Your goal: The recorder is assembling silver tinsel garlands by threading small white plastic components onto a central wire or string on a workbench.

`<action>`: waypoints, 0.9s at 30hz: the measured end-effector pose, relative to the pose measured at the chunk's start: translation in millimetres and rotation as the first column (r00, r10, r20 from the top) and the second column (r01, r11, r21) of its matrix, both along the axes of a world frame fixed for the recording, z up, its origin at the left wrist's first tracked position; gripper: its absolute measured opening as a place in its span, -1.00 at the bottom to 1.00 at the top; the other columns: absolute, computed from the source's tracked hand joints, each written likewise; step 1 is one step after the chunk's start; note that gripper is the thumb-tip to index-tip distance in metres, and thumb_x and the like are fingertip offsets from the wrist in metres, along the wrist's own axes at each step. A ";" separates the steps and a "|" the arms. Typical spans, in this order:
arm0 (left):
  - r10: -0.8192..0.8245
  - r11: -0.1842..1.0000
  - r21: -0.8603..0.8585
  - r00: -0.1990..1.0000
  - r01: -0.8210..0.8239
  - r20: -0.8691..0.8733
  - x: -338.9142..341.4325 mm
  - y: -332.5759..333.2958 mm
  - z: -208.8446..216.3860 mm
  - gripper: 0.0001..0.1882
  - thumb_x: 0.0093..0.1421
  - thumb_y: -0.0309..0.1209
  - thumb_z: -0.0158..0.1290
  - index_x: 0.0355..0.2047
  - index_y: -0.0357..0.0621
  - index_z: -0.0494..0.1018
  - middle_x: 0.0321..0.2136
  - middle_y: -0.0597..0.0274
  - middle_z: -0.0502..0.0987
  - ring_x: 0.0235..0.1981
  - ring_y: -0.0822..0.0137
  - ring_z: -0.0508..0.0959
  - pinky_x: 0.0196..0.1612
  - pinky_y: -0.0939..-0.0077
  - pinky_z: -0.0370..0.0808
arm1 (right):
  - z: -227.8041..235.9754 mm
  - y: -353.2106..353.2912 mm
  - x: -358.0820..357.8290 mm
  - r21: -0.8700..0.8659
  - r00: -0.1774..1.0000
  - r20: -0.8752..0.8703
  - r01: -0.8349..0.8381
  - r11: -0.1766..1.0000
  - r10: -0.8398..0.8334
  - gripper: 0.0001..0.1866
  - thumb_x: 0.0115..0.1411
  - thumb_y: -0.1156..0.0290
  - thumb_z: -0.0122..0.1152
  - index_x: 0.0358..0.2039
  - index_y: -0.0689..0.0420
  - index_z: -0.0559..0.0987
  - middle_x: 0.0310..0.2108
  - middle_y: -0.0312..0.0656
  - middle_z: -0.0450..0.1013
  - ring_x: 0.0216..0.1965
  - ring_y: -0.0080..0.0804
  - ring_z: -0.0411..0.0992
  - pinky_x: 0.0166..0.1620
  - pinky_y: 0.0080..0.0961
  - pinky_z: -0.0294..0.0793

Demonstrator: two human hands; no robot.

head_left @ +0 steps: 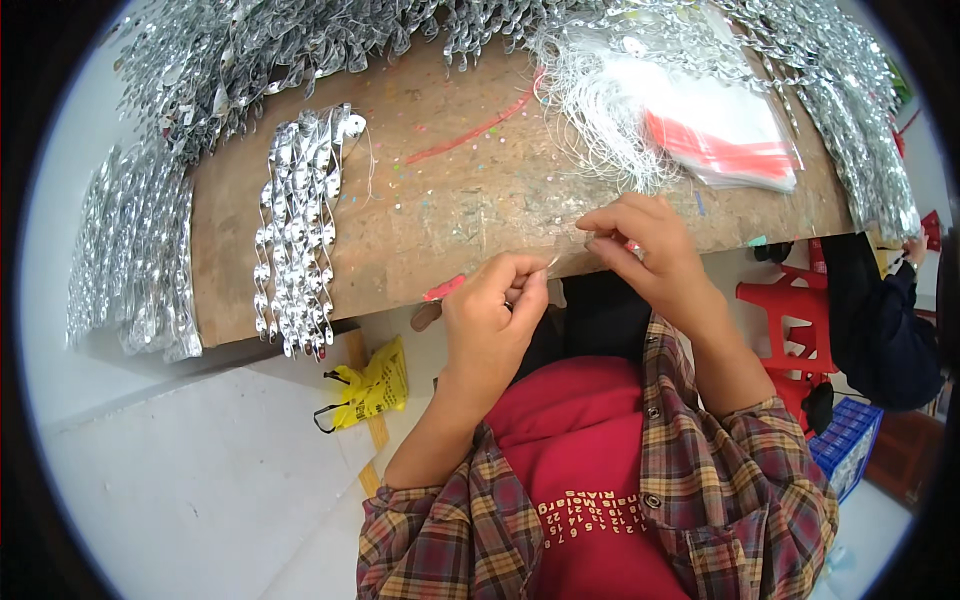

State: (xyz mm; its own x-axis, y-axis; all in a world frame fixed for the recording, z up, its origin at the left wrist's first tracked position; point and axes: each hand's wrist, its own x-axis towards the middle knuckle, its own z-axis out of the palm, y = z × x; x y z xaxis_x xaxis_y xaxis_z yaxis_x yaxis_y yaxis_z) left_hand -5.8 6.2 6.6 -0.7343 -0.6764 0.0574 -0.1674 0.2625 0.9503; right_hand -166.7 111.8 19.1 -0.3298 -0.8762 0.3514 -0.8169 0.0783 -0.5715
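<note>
My left hand (497, 315) is at the table's near edge, thumb and forefinger pinched on a thin white string (554, 260). Just to the right, my right hand (655, 250) is closed in a pinch near the string's other end; whatever tiny thing sits between its fingertips is too small to name. A bit of red shows behind its thumb. Beyond my right hand lies a tangled bundle of white strings (610, 120). Clear plastic bags with a red band (725, 145) are stacked beside it. Several silver twisted strands (298, 225) drape over the near edge on the left.
Silver garlands heap along the far side (300, 50) and hang off both table ends. A red strip (480, 130) crosses the brown tabletop (440, 210). Below are a yellow bag (375, 385), a red stool (790, 315) and a blue crate (848, 440). Someone in dark clothes (890, 330) is at right.
</note>
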 end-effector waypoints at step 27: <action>0.050 0.867 0.485 0.947 0.116 -0.317 -4.3 12.2 3.9 -0.85 0.21 -0.52 -0.04 -0.25 -0.34 0.45 -0.35 0.21 0.52 -0.38 0.49 0.51 -0.30 0.65 0.48 | -2.0 2.1 19.3 -0.128 0.356 0.924 -0.051 0.990 0.138 -0.94 0.11 0.52 0.13 -0.37 0.20 0.49 -0.12 -0.20 0.32 -0.15 -0.52 0.33 -0.07 -0.60 0.33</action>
